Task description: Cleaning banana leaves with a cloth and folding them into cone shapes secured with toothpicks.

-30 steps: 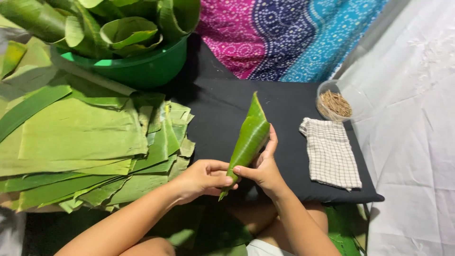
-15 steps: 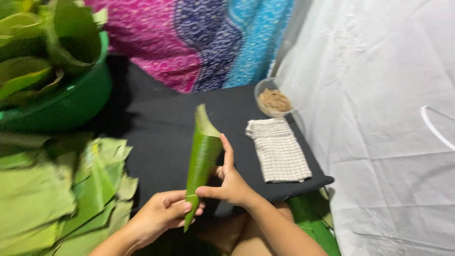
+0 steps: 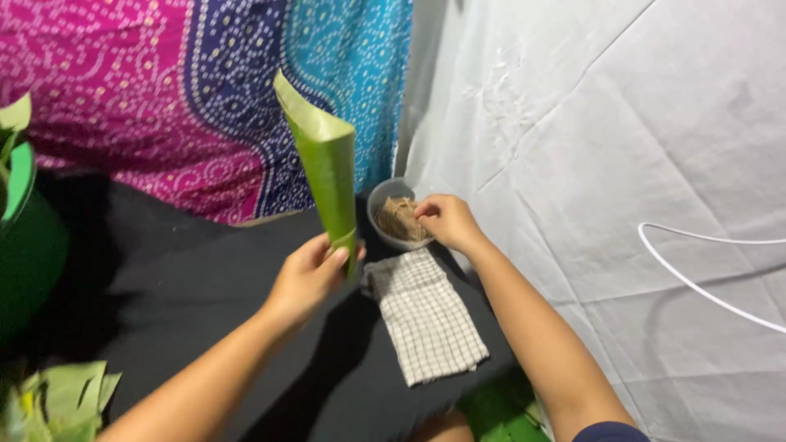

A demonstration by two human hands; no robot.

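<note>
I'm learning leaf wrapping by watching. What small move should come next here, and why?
Probably pinch one thin stick from the small bowl and lift it out: the right hand already has its fingertips in the sticks, while the left hand holds the rolled leaf cone upright, apparently unpinned.

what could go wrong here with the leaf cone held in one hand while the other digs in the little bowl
The left hand pinches the rolled leaf cone only at its lower end, so the roll might loosen or tip.
The right hand presses its fingers into the brown fibres in the small bowl, which sits at the black surface's back edge by the white sheet; a tug might tilt it or spill strands onto the checked cloth.
</note>
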